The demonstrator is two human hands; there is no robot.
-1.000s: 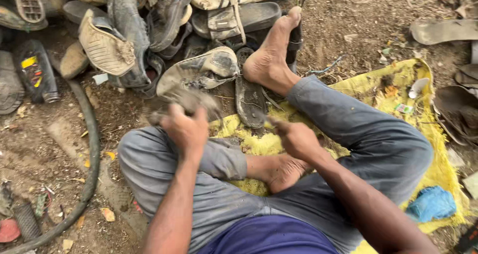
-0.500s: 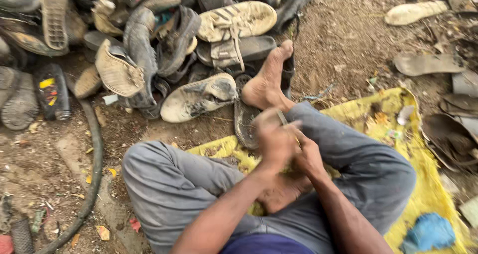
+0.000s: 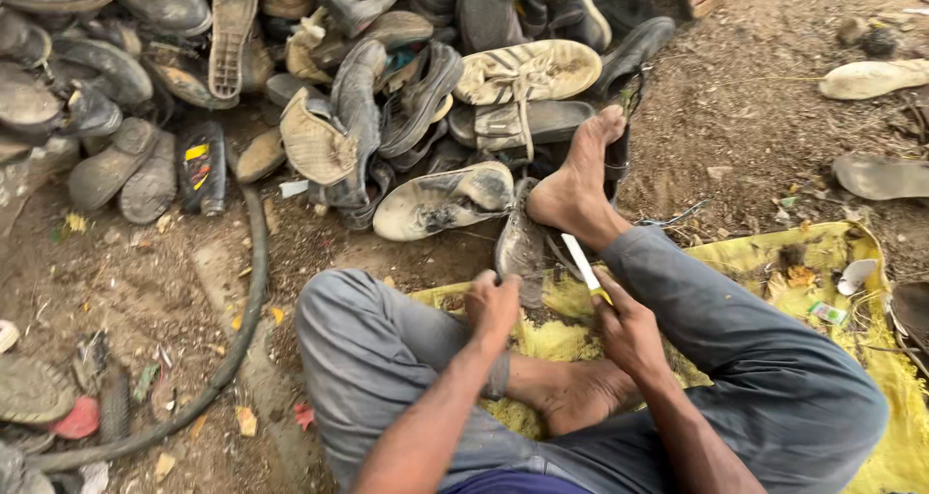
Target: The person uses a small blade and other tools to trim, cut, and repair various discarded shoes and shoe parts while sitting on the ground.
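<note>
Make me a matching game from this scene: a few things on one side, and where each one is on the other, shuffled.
Things:
1. knife
2. dark shoe sole
3. black hose
4. yellow sack

Places:
A. curving over the dirt, at the person's left
B. in the right hand
C. spread under the legs
D. at the left hand, by the raised foot

Pairs: 1-B, 2-D, 3-A, 4-C

A dark flat bottle [image 3: 201,168] lay on the dirt at the left edge of the shoe pile, bearing a label [image 3: 197,155] of yellow with a red patch. A small green-and-white wrapper [image 3: 827,312] lay on the yellow sack [image 3: 871,359] at right.
</note>
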